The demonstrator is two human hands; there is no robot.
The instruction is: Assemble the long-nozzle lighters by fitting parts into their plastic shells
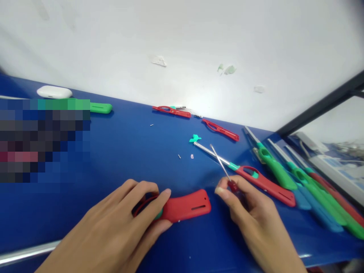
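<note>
My left hand (125,220) grips a red lighter body (184,207) lying on the blue table (127,151), fingers wrapped over its trigger end. Just to its right, my right hand (244,204) pinches a small red-handled screwdriver (224,170), its thin metal shaft pointing up and away. Right behind the screwdriver lies a complete red long-nosed lighter (256,180) with a metal tube and a teal trigger.
Several green, red and blue lighters (301,178) lie in a row at the right. Two red half shells (172,111) (221,130) and a green shell (101,108) lie by the white wall. A teal part (195,138), tiny screws (179,156) and a white case (54,91) rest on the table.
</note>
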